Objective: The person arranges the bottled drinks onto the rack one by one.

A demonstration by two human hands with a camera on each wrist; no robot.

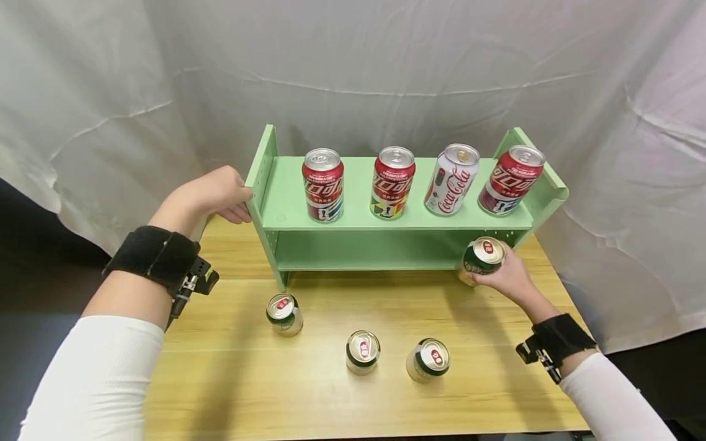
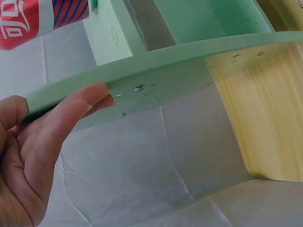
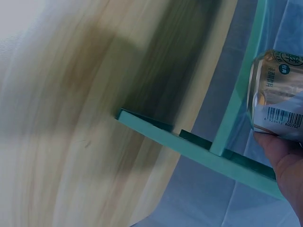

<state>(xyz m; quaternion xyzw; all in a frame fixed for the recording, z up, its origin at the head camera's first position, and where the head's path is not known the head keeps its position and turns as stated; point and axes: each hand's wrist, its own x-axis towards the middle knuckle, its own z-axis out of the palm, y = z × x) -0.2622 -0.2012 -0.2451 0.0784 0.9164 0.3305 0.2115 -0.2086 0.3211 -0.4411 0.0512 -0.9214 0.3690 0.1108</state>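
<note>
- I see my left hand [image 1: 212, 195] at the far left, resting on the left side wall of the green shelf [image 1: 265, 177]. The fingers lie almost straight along the outer face of the wall, and the thumb is on the other side of its edge. It holds nothing else.
- On top of the shelf stand four cans in a row. From the left: a red can [image 1: 323, 185], a second red can [image 1: 393, 182], a white can [image 1: 452, 180], and a third red can [image 1: 511, 180] next to the right wall.
- On the wooden table [image 1: 248, 392], near me, stand three gold cans with green tops. One gold can [image 1: 284, 314] is just in front of the shelf's left leg. A middle gold can [image 1: 363, 352] is nearer to me. Another gold can [image 1: 428, 360] stands just beside it on the right.
- My right hand [image 1: 510, 278] is on the right, at the lower shelf's opening. Its fingers are wrapped around a fourth gold can [image 1: 482, 258]. The can is tipped a little and sits at the front right corner of the lower shelf space. I cannot tell if it touches the table.
- A white cloth [image 1: 110, 92] hangs behind everything.
</note>
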